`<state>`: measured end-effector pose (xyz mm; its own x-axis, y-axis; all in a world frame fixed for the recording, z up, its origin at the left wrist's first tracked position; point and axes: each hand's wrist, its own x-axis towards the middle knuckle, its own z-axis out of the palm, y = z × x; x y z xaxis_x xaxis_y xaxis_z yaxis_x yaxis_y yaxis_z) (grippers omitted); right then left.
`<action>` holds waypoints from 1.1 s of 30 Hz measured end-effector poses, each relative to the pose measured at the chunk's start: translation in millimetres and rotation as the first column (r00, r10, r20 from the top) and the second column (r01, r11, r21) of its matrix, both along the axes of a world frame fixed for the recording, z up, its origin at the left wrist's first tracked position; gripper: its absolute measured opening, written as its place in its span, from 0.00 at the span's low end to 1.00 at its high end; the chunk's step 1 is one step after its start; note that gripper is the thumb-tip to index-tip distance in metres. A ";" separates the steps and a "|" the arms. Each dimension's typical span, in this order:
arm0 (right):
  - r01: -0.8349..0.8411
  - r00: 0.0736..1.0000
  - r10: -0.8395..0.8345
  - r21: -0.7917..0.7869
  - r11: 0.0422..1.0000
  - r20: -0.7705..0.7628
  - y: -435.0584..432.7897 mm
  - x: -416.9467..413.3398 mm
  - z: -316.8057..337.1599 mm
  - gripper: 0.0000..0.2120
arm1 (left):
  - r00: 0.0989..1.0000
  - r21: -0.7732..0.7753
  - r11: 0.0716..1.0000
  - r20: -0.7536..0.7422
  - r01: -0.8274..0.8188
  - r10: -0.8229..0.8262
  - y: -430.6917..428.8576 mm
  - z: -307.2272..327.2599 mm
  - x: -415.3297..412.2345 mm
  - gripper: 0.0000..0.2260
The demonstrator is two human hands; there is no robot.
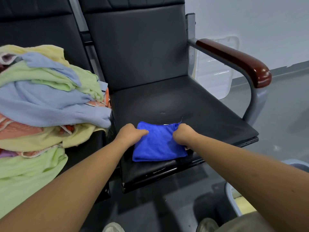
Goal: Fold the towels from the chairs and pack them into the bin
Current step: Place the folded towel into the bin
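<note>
Bright blue towel point(158, 144), folded into a small rectangle, lies flat near the front edge of the black chair seat point(192, 104); on the neighbouring chair point(33, 27) sits a loose heap of unfolded towels point(41, 97), green, pale blue, yellow and orange

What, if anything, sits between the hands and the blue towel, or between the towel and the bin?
Nothing: left hand and right hand grip the blue towel on the chair seat. The grey bin rim shows lower right, past the seat's front corner; only the person's own right forearm crosses that path.
</note>
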<state>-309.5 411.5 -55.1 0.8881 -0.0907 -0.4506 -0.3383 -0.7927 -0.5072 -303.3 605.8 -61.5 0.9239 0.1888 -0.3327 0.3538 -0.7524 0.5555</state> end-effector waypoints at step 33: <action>0.516 0.503 -0.770 0.851 -0.097 -0.393 -331.1 -155.0 -108.6 0.19 | 0.838 -0.841 0.522 -0.176 0.145 -0.516 -357.9 -68.9 -50.9 0.22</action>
<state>-464.5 80.3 -163.6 0.7124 -0.3905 -0.5831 -0.2279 0.6571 -0.7185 -354.2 247.9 -130.5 0.6270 -0.6044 -0.4915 0.4796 -0.1977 0.8549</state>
